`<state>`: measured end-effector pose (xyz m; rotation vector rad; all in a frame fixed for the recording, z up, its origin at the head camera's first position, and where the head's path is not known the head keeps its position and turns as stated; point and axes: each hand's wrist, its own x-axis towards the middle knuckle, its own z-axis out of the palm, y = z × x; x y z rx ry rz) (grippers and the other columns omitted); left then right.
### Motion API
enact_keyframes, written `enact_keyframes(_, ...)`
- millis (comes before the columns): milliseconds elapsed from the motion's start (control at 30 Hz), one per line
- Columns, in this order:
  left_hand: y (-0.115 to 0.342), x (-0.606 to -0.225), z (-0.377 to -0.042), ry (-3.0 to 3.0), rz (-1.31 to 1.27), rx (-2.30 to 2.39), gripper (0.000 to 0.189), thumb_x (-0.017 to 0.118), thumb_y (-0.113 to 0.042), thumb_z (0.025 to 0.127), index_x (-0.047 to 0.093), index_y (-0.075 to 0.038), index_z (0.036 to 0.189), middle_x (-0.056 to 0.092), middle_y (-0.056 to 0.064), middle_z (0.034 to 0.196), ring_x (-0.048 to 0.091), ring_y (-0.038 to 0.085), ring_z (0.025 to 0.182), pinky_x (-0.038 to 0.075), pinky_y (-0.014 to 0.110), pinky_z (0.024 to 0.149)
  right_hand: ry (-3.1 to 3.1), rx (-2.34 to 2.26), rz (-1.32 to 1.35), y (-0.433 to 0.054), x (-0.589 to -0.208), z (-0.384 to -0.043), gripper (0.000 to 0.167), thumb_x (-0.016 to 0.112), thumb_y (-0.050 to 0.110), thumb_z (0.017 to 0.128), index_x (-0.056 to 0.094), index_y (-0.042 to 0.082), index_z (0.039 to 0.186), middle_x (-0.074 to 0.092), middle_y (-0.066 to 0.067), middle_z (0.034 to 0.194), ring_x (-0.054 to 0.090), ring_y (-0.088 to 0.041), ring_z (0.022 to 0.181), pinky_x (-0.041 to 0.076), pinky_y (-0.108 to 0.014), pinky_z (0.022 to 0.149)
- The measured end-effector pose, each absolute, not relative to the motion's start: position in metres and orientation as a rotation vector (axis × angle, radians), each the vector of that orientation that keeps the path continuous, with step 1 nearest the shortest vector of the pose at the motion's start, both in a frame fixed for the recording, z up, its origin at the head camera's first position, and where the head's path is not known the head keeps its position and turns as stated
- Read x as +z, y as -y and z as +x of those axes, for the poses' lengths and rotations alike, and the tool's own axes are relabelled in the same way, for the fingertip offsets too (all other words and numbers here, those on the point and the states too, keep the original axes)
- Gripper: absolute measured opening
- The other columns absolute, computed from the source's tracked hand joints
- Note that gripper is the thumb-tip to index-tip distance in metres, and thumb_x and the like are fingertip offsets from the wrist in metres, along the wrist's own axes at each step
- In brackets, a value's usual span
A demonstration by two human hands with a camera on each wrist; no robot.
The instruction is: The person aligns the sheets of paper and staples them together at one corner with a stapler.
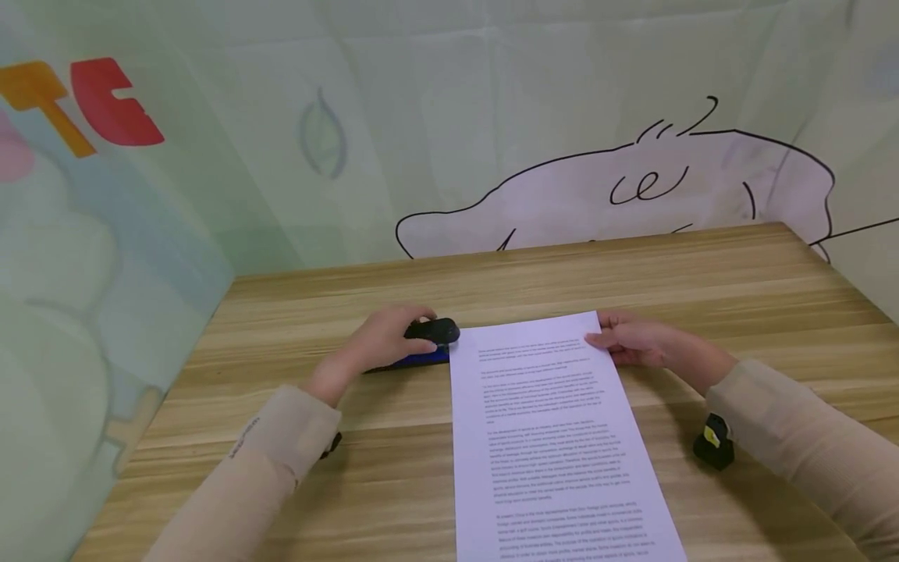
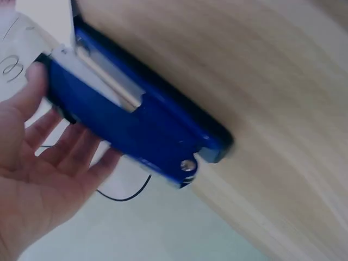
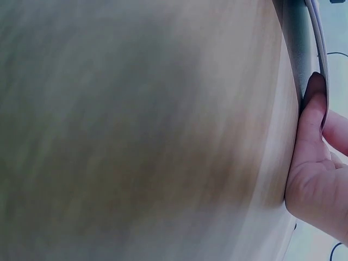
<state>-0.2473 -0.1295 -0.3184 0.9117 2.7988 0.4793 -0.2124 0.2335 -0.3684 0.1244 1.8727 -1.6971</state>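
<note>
A blue and black stapler (image 1: 437, 332) rests on the table by the top left corner of a printed sheet of paper (image 1: 534, 437). My left hand (image 1: 382, 339) grips the stapler's top end, thumb on the near side. Seen from the left wrist, the thumb and fingers of my left hand (image 2: 60, 147) are at the head of the stapler (image 2: 114, 114), and a white paper corner (image 2: 51, 19) meets its mouth. With thumb and fingers, my right hand (image 1: 635, 342) pinches the sheet's top right edge. The right wrist view shows the paper (image 3: 321, 49) edge-on within my right hand (image 3: 318, 152).
The wood-grain table (image 1: 316, 297) ends at a printed fabric backdrop (image 1: 267, 156) behind and to the left. A small black device (image 1: 715, 443) with a yellow mark sits under my right sleeve. The sheet runs toward me past the bottom of the head view.
</note>
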Motion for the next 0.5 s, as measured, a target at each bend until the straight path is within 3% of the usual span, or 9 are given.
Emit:
enact_keyframes(200,0.116,-0.307,-0.258,-2.845,0.827,0.529,0.042,0.048,-0.034,0.097,0.055,-0.005,0.126,0.062,0.013,0.112,0.057,0.027,0.101,0.045,0.043,0.088,-1.884,-1.682,0.12,-0.234,-0.369,-0.213,0.032,0.052,0.009,0.095,0.043,-0.005,0.122,0.067,-0.004,0.095,0.062,-0.016,0.083,0.051,-0.03,0.076)
enact_keyframes(500,0.088,-0.311,-0.279,-2.891,0.859,0.612,0.039,0.045,-0.033,0.099,0.057,-0.005,0.124,0.062,0.012,0.112,0.058,0.025,0.099,0.045,0.04,0.086,-1.851,-1.706,0.114,-0.232,-0.371,-0.215,0.027,0.05,0.006,0.095,0.045,-0.006,0.118,0.067,-0.003,0.091,0.063,-0.015,0.082,0.052,-0.031,0.076)
